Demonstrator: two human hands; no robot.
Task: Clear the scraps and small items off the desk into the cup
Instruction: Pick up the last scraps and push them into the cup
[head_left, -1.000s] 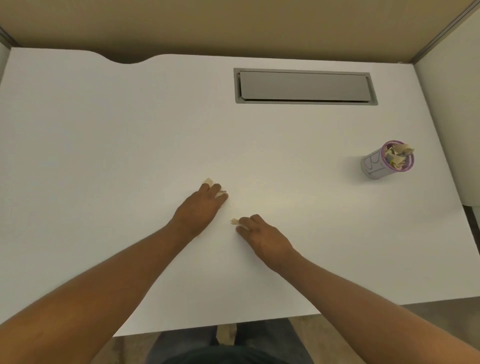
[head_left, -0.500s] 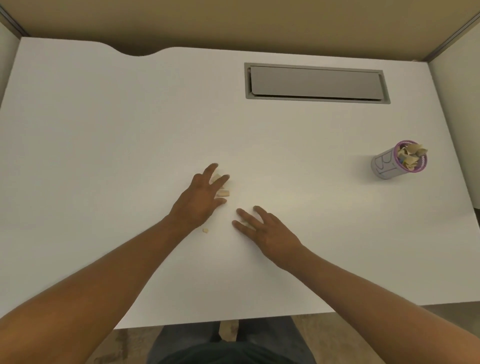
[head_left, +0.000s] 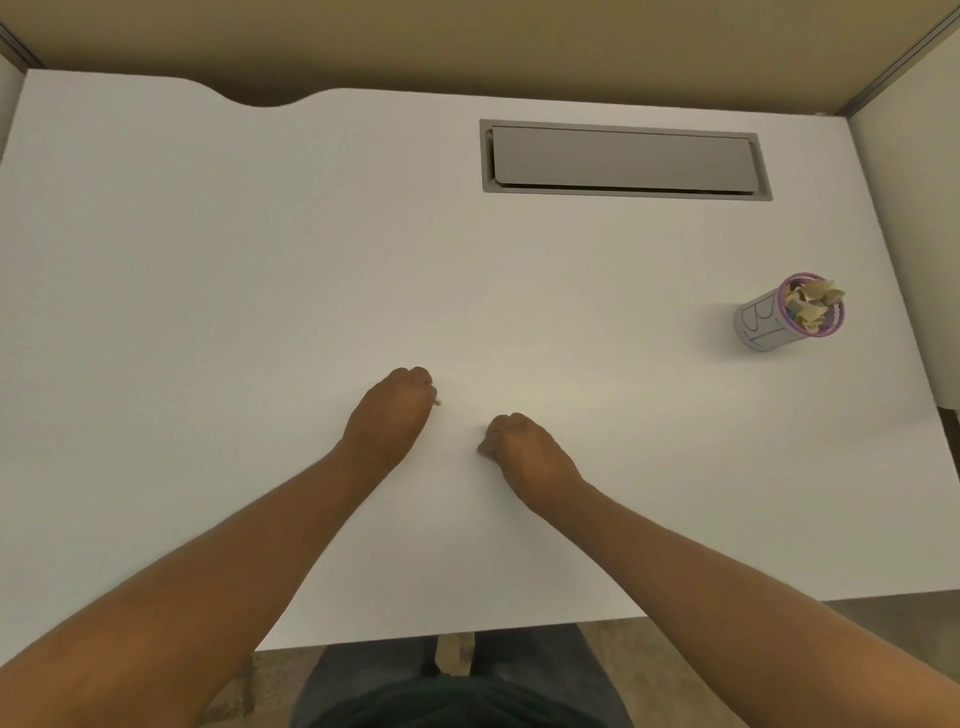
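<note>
**Both fists curled at mid-bench, cup off to the right**

The cup (head_left: 779, 318) stands well to the right on the white bench (head_left: 208, 286), near its right edge. It is grey with dark line markings and a purple rim, and crumpled tan paper scraps (head_left: 810, 306) fill it up to and above the rim.

Near the middle of the bench, the left hand (head_left: 392, 415) rests as a closed fist, its grip tight around a small pale scrap (head_left: 438, 401) whose tip peeks out by the fingers. The right hand (head_left: 524, 449) sits just beside it, apart from it, also curled into a fist against the surface; whether it holds anything cannot be told, since the fingers hide what is under them.

A grey recessed cable flap (head_left: 623, 158) lies in the bench farther back, well away from both hands.
</note>
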